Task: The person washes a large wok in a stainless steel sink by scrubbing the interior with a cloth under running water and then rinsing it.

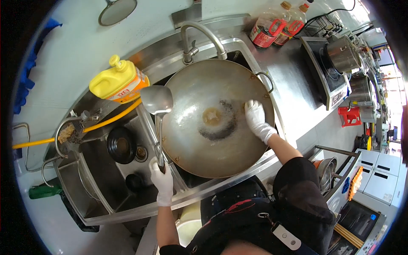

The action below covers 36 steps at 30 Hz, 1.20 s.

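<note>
A large metal wok (191, 149) rests over the right sink basin, with a little murky liquid and a dark patch at its centre. My left hand (162, 181), in a white glove, grips the handle of a metal wok spatula (156, 98) whose blade rises by the wok's left rim. My right hand (256, 118), also gloved, presses on the wok's inner right side with its fingers curled; a sliver of something yellowish-brown shows at the fingertips, too little to name. The faucet (207, 33) arches over the wok's far rim.
A yellow pump jug (116, 79) stands behind the sinks, near a yellow hose (111, 118). The left basin holds a black bowl (121, 145). Large bottles (267, 28) stand at the back right. Beyond the counter's right part, a steel pot (344, 54) sits on a cooktop (322, 70).
</note>
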Available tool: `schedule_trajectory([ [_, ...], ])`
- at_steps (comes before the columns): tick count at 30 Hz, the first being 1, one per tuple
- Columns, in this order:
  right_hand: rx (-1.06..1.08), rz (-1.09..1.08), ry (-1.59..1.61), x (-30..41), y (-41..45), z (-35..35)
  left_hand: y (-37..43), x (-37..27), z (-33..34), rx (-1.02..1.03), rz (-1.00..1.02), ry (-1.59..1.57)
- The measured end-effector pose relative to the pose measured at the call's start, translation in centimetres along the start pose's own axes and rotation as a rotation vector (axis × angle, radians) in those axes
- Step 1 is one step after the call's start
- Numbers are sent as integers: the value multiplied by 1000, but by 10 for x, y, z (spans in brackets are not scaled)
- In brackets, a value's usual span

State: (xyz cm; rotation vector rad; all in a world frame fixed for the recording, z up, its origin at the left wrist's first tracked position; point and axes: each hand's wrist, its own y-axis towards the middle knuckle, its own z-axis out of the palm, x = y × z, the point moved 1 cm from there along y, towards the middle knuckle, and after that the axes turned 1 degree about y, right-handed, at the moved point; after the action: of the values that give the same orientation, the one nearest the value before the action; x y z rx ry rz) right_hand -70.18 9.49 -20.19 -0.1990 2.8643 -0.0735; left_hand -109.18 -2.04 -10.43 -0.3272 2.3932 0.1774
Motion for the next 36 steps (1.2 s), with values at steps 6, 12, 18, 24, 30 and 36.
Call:
schedule_trajectory([
  [6,-249,-145,-129,-59,84,-44,-26,-43,-7,94,6,43],
  [12,18,-267,-127,-24,22,-2,-51,-56,15,236,-48,-80],
  [18,-158,-226,-94,-44,68,-24,-62,-56,31,256,-112,-118],
  [24,385,-287,558,-3,68,-42,-62,-65,47,475,-380,-156],
  [30,-362,-285,964,-37,212,-130,-58,-102,70,445,-243,-13],
  [36,42,-384,924,-13,268,-128,-61,-101,82,426,-155,63],
])
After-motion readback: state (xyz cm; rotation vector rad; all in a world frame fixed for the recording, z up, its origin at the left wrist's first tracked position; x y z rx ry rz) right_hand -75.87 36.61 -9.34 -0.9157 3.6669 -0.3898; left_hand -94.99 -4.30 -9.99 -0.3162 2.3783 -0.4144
